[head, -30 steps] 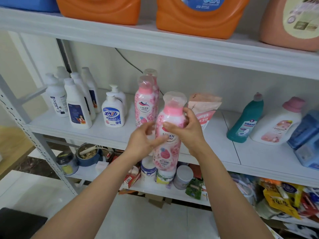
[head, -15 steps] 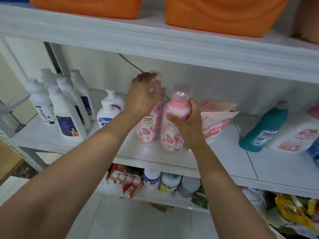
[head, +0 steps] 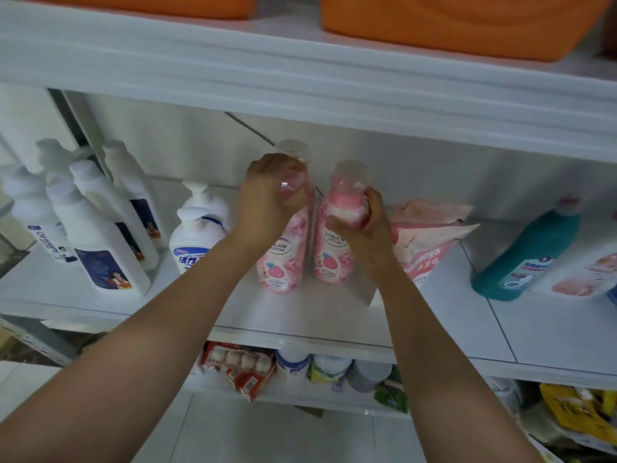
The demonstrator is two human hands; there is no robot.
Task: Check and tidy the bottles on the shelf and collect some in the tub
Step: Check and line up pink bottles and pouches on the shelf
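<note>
changed: right pink bottle (head: 334, 250) back on shelf (head: 300, 312), checked i guess
grip: right hand (head: 367, 225) clamps it, left hand (head: 270, 192) clamps left pink bottle (head: 283, 262)

Glossy plastic pink bottles (head: 282, 259), translucent caps (head: 350, 172)

The left hand (head: 270, 192) covers the neck of the left pink bottle (head: 283, 259), and a third bottle (head: 293, 148) behind it shows only its clear cap. The orange jugs (head: 467, 25) are cut off by the top edge, and the white bottles (head: 100, 235) at far left are blurred.
</note>
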